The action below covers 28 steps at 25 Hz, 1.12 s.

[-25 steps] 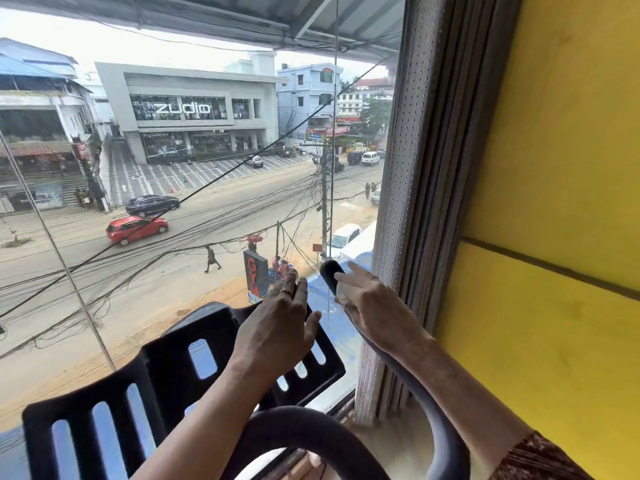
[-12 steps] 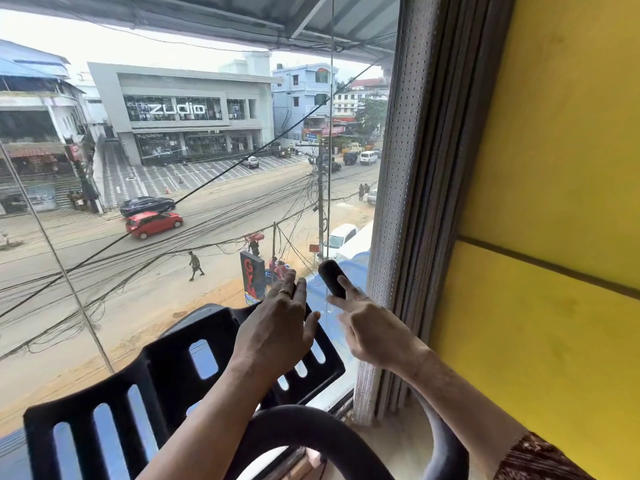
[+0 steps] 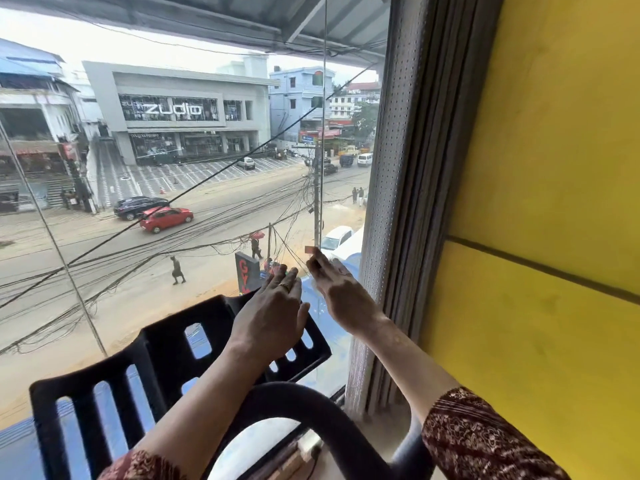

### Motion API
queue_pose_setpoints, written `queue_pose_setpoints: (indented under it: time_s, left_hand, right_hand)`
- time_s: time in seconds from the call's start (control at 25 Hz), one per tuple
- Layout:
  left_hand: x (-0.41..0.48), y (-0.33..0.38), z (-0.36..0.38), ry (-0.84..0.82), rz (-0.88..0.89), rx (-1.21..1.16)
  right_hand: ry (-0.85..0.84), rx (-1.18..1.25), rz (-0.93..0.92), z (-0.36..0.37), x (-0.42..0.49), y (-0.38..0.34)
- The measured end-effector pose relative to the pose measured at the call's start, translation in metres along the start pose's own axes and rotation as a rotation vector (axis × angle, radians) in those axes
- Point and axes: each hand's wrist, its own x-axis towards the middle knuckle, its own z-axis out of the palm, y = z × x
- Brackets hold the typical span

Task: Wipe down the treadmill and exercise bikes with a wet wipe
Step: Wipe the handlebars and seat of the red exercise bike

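Starting on the left: the bike's black slotted console (image 3: 166, 344) is sitting under the left hand (image 3: 272, 315). Its fingers (image 3: 289, 277) are lying flat and straight over the far edge, not gripping anything I can see. Just right of those fingertips the right hand (image 3: 346, 296) is reaching toward the window glass (image 3: 173, 237), fingers stretched fairly straight with the palm side hidden. The wet wipe isn't showing anywhere. Maybe it's hiding under a palm, can't tell. Below both wrists the curved handlebar (image 3: 277, 400) is looping across.

What's bugging me: if no wipe is sitting under those fingers, they're only smearing skin oil on the plastic. The right fingertips are also looking close enough to the glass to be risking prints.
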Motion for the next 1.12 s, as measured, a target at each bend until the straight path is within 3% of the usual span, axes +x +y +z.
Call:
queue_pose_setpoints:
  time_s: [0.16, 0.36, 0.44, 0.52, 0.68, 0.8, 0.92, 1.0, 1.12]
  left_hand:
    - [-0.004, 0.012, 0.001, -0.116, 0.032, -0.043]
    - [-0.028, 0.066, 0.004, -0.354, 0.115, -0.112]
    - [-0.041, 0.083, 0.006, -0.388, 0.141, -0.067]
    - [-0.053, 0.091, 0.006, -0.311, 0.177, 0.018]
    - [-0.079, 0.095, 0.002, -0.098, 0.163, -0.014]
    - [-0.099, 0.086, 0.008, 0.011, 0.212, -0.135]
    - [-0.108, 0.081, 0.018, 0.069, 0.252, -0.17]
    - [-0.112, 0.084, 0.017, 0.072, 0.219, -0.196]
    - [-0.119, 0.092, 0.012, 0.076, 0.172, -0.234]
  right_hand:
    - [-0.191, -0.075, -0.096, -0.01, -0.049, 0.015]
    - [-0.422, 0.141, 0.088, -0.05, -0.115, 0.012]
    - [-0.428, 0.247, 0.183, -0.061, -0.142, 0.013]
    - [-0.36, 0.397, 0.299, -0.064, -0.169, 0.009]
    - [0.082, 0.523, 0.49, -0.047, -0.207, -0.041]
    - [0.245, 0.622, 0.416, -0.039, -0.231, -0.093]
    - [0.308, 0.6, 0.276, -0.032, -0.245, -0.089]
    - [0.308, 0.697, 0.437, -0.028, -0.229, -0.062]
    - [0.319, 1.052, 0.796, -0.032, -0.198, -0.039]
